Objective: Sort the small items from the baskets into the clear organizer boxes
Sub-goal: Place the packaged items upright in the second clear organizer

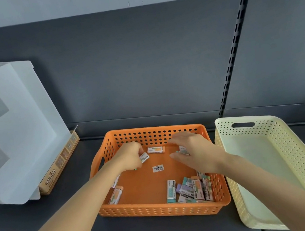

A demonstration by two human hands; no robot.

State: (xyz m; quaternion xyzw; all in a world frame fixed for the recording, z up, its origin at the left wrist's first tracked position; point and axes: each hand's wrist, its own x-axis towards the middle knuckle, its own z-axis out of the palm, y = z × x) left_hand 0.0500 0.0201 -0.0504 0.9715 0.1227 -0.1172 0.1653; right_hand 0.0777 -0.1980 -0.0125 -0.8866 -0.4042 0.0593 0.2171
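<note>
The left hand (132, 155) pinches 1 eraser (144, 157) in the orange basket (164, 211); whether the right hand (195, 152) grips anything, I cannot tell. Many erasers (191, 190) remain unsorted.

Dark grey shelf (42, 212), slotted back panel (139, 66).

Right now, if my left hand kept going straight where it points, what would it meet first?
Probably the loose eraser lying just ahead of the left hand, then the orange basket's far wall; depth is unclear.
</note>
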